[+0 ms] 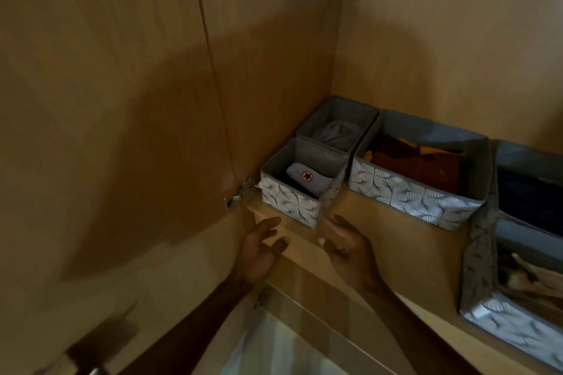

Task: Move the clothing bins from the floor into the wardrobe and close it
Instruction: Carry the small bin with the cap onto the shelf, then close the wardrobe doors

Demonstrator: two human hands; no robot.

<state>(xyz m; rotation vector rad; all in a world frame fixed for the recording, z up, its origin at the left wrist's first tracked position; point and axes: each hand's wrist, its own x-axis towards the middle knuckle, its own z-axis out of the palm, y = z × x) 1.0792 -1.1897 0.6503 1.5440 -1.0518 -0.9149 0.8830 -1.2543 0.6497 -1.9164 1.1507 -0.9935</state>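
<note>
Sitting on the shelf [387, 234], the grey leaf-patterned bin [291, 202] faces left hand [259, 254] and right hand [350, 251], grips spread

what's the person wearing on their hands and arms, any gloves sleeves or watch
Nothing shows: the left hand and right hand are bare, without gloves, and both forearms are uncovered down to the frame edge, with no sleeve, watch or bracelet in view.

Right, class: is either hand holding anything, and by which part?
Nothing is held. The left hand and right hand are open, fingers spread, just before the small patterned bin on the wardrobe shelf.
</note>
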